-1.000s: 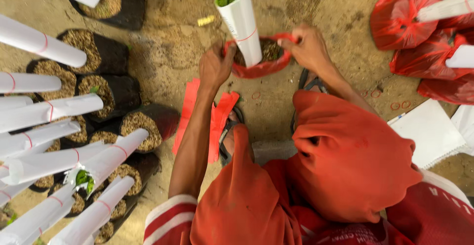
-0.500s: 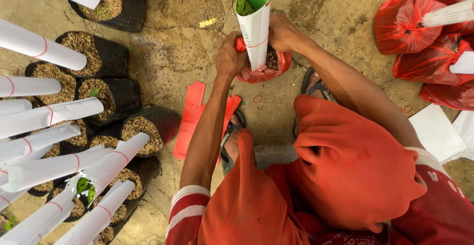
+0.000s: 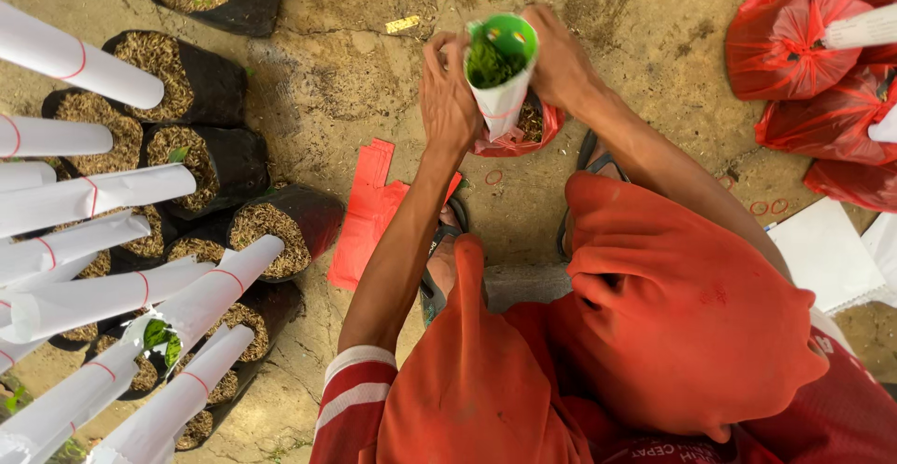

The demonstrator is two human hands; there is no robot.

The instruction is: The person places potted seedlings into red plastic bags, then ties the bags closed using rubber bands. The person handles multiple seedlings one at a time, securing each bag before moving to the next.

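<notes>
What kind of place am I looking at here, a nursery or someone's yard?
Most likely a plant nursery's packing spot, outdoors on bare ground. Black grow bags of husk mix hold seedlings in white paper sleeves, finished red plastic bags lie aside, and both hands hold another wrapped seedling.

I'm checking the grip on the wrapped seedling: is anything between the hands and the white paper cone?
Nothing visible is. The left hand and the right hand both rest directly against the white paper cone, one on each side, above the red bag around its base.
</notes>
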